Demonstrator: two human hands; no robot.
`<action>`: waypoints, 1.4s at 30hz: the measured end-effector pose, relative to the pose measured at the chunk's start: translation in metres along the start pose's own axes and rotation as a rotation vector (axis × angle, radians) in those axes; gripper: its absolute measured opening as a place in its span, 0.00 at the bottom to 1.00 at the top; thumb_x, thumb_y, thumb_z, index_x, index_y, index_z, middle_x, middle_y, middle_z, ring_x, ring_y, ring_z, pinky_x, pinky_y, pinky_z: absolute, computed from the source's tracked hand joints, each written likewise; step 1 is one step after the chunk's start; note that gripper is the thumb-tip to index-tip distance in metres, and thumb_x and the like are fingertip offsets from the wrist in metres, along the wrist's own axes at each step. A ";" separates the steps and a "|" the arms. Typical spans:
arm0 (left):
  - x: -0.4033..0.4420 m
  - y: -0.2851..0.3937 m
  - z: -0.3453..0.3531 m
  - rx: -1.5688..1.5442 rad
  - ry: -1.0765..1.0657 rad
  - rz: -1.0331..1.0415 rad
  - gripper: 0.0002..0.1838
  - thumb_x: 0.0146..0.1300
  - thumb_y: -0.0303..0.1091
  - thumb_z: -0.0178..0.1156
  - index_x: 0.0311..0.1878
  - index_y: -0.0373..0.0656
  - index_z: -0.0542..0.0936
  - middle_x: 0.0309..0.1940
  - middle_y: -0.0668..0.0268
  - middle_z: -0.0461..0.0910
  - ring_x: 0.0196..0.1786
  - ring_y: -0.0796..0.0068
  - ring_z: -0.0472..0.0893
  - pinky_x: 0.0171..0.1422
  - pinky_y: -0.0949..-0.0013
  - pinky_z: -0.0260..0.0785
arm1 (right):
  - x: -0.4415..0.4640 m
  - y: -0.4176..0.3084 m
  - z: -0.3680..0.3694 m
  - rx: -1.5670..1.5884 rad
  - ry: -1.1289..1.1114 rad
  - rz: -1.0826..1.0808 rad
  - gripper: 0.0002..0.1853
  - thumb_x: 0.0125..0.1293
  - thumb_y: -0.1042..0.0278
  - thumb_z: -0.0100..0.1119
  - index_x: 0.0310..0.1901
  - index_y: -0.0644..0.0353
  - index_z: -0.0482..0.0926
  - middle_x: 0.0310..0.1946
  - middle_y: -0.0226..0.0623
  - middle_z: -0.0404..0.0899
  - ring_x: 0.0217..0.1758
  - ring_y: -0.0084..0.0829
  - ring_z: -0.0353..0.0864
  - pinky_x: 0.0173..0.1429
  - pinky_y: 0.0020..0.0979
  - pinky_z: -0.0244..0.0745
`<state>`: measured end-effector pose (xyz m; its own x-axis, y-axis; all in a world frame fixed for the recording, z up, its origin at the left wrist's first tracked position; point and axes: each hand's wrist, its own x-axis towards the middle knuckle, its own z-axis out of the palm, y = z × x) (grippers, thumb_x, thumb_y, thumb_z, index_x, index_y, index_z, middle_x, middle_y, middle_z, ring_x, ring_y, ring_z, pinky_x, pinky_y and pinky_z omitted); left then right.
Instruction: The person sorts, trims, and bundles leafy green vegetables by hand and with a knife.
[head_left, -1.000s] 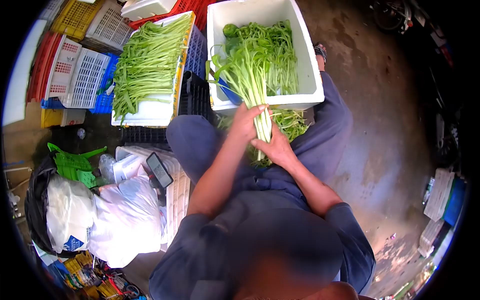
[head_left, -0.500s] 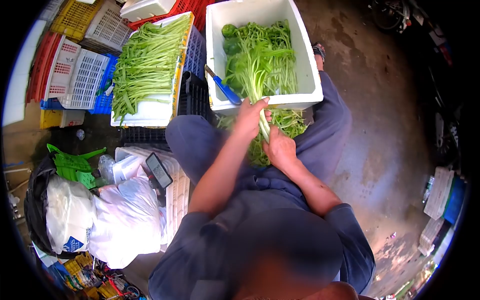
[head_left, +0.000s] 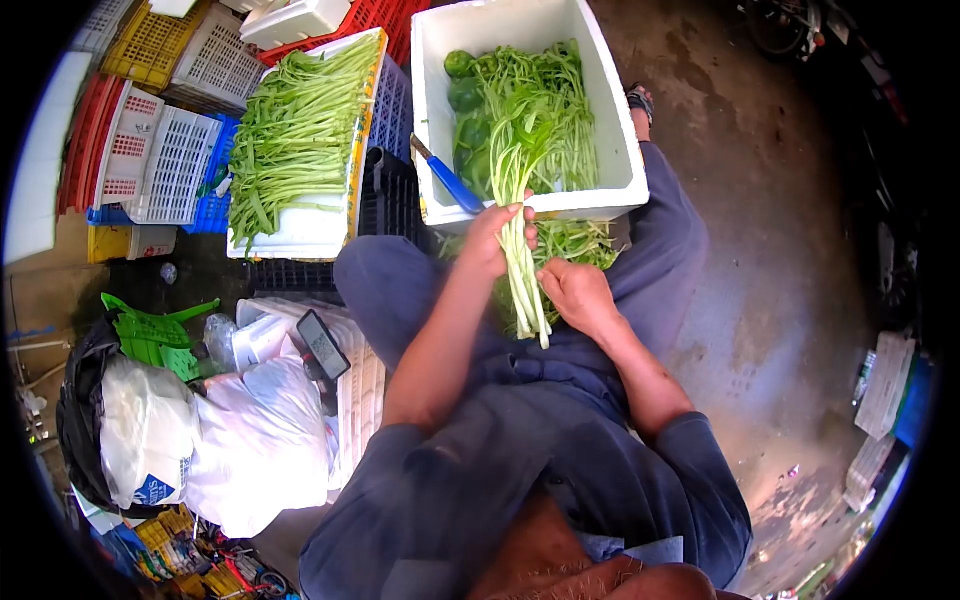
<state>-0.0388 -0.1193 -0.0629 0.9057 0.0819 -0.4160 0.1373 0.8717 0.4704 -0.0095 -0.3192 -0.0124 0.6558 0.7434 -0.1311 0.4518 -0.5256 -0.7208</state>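
A bunch of leafy green stalks (head_left: pixel 518 250) hangs over my lap, pale ends toward me and leaves over the near rim of the white foam box (head_left: pixel 622 150). My left hand (head_left: pixel 497 238) is wrapped round the stalks at mid-length. Just right of the stalk ends, my right hand (head_left: pixel 580 292) is closed, its fingertips curled near the bunch; whether it pinches a stalk is too small to tell. More greens (head_left: pixel 570 110) and several round green vegetables (head_left: pixel 467 95) lie in the box. A blue-handled knife (head_left: pixel 450 180) leans at the box's left wall.
Left of the box, trimmed stalks (head_left: pixel 300 130) lie in rows on a foam lid over a crate. Loose greens (head_left: pixel 580 240) sit between my knees. White bags (head_left: pixel 260 440), a phone-like device (head_left: pixel 322 345) and a green plastic item (head_left: pixel 155 330) are at the left.
The bunch has been lowered toward my lap, with its pale ends now spread. My right hand has come off the stalk ends and moved slightly right. The knife is in full view.
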 end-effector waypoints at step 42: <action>-0.001 0.002 0.000 -0.091 -0.062 0.154 0.30 0.70 0.36 0.60 0.72 0.39 0.66 0.40 0.65 0.78 0.38 0.68 0.78 0.43 0.63 0.73 | -0.007 0.000 -0.039 0.031 0.281 -0.069 0.10 0.67 0.71 0.63 0.47 0.64 0.83 0.39 0.48 0.82 0.43 0.49 0.81 0.47 0.39 0.76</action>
<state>-0.0391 -0.1178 -0.0615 0.9366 0.1905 -0.2941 -0.0394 0.8913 0.4518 0.0091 -0.3407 0.0154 0.7682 0.6308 0.1095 0.4853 -0.4622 -0.7422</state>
